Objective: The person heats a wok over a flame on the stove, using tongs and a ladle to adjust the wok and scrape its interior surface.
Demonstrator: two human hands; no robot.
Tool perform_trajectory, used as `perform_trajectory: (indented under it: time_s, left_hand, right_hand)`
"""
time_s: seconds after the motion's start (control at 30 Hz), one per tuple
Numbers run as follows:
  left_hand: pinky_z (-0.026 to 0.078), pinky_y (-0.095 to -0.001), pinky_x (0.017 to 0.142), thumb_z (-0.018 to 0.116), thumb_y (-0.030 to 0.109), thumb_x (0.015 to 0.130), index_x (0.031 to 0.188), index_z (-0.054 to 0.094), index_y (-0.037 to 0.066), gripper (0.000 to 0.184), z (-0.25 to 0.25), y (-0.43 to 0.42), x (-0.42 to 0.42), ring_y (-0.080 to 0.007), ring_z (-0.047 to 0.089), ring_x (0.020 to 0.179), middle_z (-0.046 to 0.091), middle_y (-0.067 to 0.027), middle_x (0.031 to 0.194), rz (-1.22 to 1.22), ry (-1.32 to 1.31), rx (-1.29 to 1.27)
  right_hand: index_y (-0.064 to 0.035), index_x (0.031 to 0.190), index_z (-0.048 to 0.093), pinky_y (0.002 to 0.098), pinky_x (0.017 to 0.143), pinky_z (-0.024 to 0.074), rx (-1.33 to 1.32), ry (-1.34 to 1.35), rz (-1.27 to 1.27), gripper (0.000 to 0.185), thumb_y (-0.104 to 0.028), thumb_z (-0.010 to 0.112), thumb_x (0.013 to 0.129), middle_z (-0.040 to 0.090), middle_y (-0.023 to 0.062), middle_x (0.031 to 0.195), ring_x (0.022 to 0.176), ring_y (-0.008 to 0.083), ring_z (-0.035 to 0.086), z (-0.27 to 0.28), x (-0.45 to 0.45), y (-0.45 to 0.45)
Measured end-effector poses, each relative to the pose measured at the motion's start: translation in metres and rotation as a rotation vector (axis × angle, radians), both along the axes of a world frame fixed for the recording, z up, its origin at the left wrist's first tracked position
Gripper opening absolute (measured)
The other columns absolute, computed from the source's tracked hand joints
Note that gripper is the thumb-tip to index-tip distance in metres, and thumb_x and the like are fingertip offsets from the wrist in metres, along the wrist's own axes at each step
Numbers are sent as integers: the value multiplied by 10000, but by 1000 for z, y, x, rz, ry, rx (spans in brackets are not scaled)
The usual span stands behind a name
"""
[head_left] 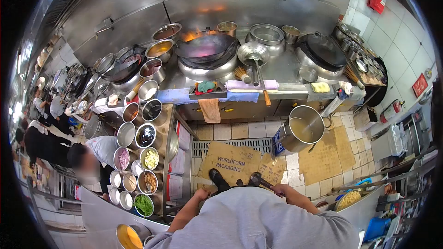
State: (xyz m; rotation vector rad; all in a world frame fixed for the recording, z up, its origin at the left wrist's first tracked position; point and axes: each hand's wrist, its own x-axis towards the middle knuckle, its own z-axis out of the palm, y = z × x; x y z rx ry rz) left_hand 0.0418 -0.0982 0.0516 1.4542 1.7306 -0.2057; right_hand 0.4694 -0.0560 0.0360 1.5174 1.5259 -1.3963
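My left hand (201,194) is at waist height beside my grey shirt, its fingers closed at a dark shape. On the other side, my right hand (282,191) is closed at the end of a dark, narrow thing; what either hand holds is too small to make out. Both hands are apart. Beyond them, my black shoe (218,179) rests on a flattened cardboard sheet (230,159). A tall steel pot (302,129) of cloudy liquid stands on the floor ahead to the right.
Flames rise behind a wok (206,48) on the stove (207,71). A strainer (253,54) and ladle lie beside it. Bowls of chopped greens (144,205), onion and sauces crowd the left cart. Another person (99,157) is close by on the left. A covered wok (322,50) sits right.
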Motion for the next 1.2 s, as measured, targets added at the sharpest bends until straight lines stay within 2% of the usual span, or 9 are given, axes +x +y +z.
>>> perform_trajectory:
  time_s: [0.17,0.23,0.3,0.43,0.57,0.63,0.87,1.07,1.2]
  left_hand:
    - [417,-361,708,403,391,750,799,595,95,356,-6,-2,0,-284,541,808,573,-134,843,33,21,23]
    - [415,-366,716,399,391,738,782,599,94,361,5,-2,3,-294,540,806,575,-139,831,36,62,-21]
    - [416,-365,719,401,390,730,776,600,91,362,-16,-4,-4,-294,540,806,575,-140,829,11,18,35]
    - [416,-361,725,407,376,716,773,600,78,360,-20,-5,-3,-295,540,810,574,-147,827,-1,19,46]
    - [413,-360,736,399,373,722,807,594,70,370,-12,-4,0,-299,534,827,567,-157,849,6,19,55]
    - [405,-360,754,392,383,730,849,585,70,387,19,-2,8,-310,520,855,555,-167,886,55,84,-9]
    - [395,-360,771,387,419,736,871,575,49,436,-24,-5,-5,-317,507,877,544,-166,919,-45,27,5]
    - [393,-359,774,375,460,735,820,591,49,472,-21,-4,-2,-311,509,873,546,-165,912,-24,57,-80]
    - [390,-353,775,361,472,739,790,599,51,486,-46,-7,-6,-305,510,871,549,-166,901,-108,95,-15]
  right_hand:
    - [-15,487,486,351,412,378,-82,-26,-135,605,-455,236,819,449,106,391,358,232,454,7,-3,1]
    - [-22,463,478,351,413,373,-66,-26,-82,603,-450,248,819,443,106,387,355,231,451,9,-2,1]
    - [-22,443,472,350,402,367,-37,-7,-150,613,-452,249,819,447,111,391,354,231,449,13,-4,-1]
    - [-23,455,464,351,380,340,-18,28,-262,588,-443,278,821,425,101,384,339,223,427,12,-6,-4]
    - [-32,483,459,343,368,326,-19,80,-216,565,-451,286,819,411,86,381,328,211,405,-1,-2,-3]
    - [-32,484,460,343,369,329,-14,34,-218,569,-458,284,817,423,92,393,330,212,408,-4,-3,-3]
    - [-14,560,492,344,344,316,-33,33,-236,543,-455,301,814,422,96,397,323,210,402,-16,0,-3]
    - [-12,591,496,340,339,313,-21,34,-252,532,-455,302,814,423,95,398,322,210,399,-14,0,-4]
    - [-11,608,497,336,337,310,-37,33,-245,523,-452,305,814,419,92,398,319,206,393,-11,0,-3]
